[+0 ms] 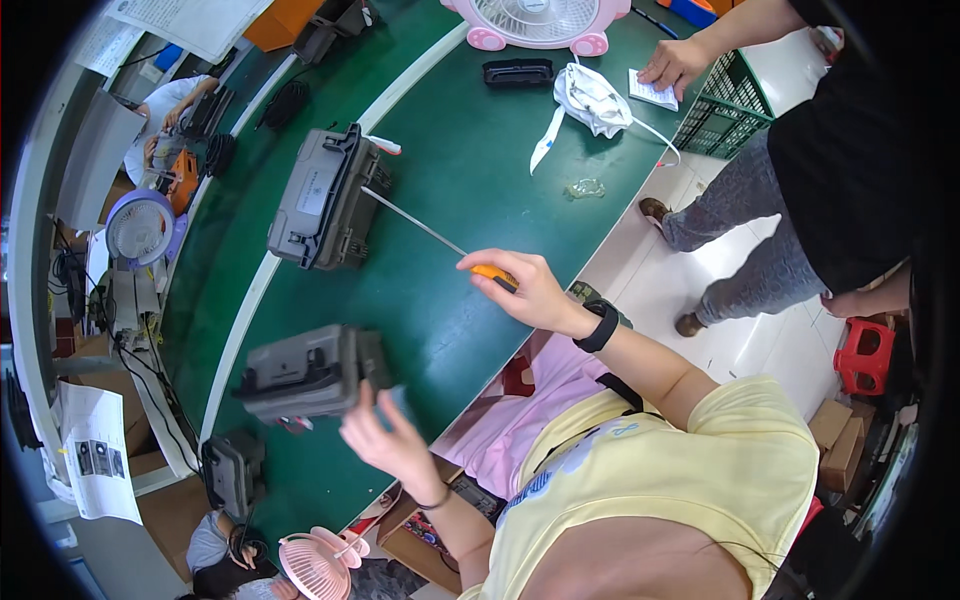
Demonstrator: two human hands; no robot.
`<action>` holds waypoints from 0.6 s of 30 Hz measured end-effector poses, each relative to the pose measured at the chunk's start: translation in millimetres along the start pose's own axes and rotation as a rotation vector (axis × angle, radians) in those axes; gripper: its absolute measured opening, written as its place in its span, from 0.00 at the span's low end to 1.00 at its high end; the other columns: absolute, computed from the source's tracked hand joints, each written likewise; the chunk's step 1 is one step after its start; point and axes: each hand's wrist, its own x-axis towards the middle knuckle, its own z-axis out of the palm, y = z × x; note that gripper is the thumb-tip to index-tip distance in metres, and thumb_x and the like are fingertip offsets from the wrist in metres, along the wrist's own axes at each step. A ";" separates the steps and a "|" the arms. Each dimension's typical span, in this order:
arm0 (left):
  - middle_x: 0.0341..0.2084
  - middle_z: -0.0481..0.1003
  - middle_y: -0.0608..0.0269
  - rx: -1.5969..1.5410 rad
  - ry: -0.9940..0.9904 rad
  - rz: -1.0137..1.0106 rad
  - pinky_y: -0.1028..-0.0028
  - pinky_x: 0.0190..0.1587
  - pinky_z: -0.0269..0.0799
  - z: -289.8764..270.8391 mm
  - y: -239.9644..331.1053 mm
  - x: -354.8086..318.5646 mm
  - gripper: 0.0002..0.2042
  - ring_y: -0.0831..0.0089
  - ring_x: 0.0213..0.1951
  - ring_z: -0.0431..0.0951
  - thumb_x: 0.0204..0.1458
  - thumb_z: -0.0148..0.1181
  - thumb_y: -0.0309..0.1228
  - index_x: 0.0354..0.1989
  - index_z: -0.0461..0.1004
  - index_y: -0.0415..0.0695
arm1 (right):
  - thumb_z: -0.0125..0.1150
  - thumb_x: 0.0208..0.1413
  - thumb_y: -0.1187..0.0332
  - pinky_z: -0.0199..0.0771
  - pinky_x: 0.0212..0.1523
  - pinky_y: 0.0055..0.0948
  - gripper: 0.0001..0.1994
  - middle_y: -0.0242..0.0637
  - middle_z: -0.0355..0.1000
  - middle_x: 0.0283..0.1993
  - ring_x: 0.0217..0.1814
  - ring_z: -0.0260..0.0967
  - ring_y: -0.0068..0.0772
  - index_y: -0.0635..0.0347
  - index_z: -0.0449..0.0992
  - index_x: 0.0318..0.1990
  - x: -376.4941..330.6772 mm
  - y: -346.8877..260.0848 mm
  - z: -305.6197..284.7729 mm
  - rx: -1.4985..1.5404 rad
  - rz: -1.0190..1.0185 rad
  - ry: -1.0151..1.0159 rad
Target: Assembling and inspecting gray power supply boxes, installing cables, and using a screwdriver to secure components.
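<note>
Two grey plastic cases are in play on the green bench: one case lies further along the bench with the long metal shaft of a screwdriver reaching right to its side, and a second case sits nearer the bench edge. The right hand is closed around the screwdriver's orange handle, wrist high, a black watch on it. The left hand is spread, fingers loose, just beside the near case and holding nothing that I can make out; it looks blurred. To do this well, I'd judge the shaft should stay in line with the hole it enters, and the free hand would be better pressed on the far case so it cannot slide. Beyond them, a pink fan, a white cloth bundle and a green crate sit at the far end, where another person's hand rests on a paper pad.
</note>
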 end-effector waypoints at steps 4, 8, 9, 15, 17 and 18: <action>0.46 0.78 0.61 0.023 0.140 0.521 0.68 0.44 0.69 -30.8 24.7 -24.4 0.11 0.65 0.41 0.74 0.50 0.69 0.27 0.43 0.83 0.54 | 0.60 0.59 0.75 0.76 0.42 0.28 0.13 0.39 0.78 0.42 0.40 0.78 0.33 0.60 0.77 0.51 0.0 -1.8 1.8 -0.042 -0.005 0.043; 0.65 0.57 0.44 0.267 0.227 0.369 0.42 0.62 0.60 -63.1 -12.9 -0.4 0.28 0.38 0.66 0.54 0.46 0.75 0.45 0.56 0.73 0.56 | 0.62 0.59 0.72 0.77 0.41 0.26 0.15 0.41 0.79 0.41 0.37 0.78 0.31 0.58 0.75 0.53 -3.1 -4.2 -1.2 0.117 0.247 0.011; 0.66 0.58 0.45 0.188 0.085 0.205 0.42 0.63 0.58 -69.8 -23.8 5.7 0.30 0.39 0.67 0.55 0.44 0.75 0.43 0.57 0.72 0.52 | 0.62 0.59 0.72 0.77 0.41 0.26 0.15 0.41 0.79 0.41 0.37 0.78 0.31 0.58 0.75 0.53 -4.2 -5.3 -0.7 0.114 0.245 0.016; 0.59 0.68 0.57 0.118 0.177 0.285 0.55 0.61 0.59 -49.5 -54.3 42.0 0.24 0.54 0.58 0.65 0.45 0.67 0.23 0.55 0.74 0.47 | 0.71 0.53 0.66 0.74 0.38 0.23 0.17 0.33 0.78 0.38 0.35 0.74 0.22 0.60 0.74 0.48 -15.0 -24.1 34.5 0.177 0.128 0.044; 0.53 0.71 0.58 0.160 0.240 0.292 0.57 0.57 0.62 -44.4 -47.1 44.2 0.25 0.55 0.55 0.66 0.42 0.67 0.22 0.53 0.76 0.50 | 0.72 0.51 0.63 0.73 0.39 0.24 0.19 0.32 0.75 0.38 0.36 0.72 0.25 0.60 0.71 0.46 -22.0 -33.6 49.4 0.253 0.179 -0.093; 0.53 0.71 0.60 0.132 0.231 0.252 0.58 0.54 0.64 -46.6 -41.9 42.5 0.25 0.56 0.53 0.68 0.40 0.69 0.23 0.52 0.77 0.51 | 0.74 0.50 0.60 0.72 0.40 0.25 0.23 0.33 0.73 0.41 0.39 0.71 0.26 0.58 0.70 0.48 -19.6 -35.8 62.1 0.265 0.135 -0.083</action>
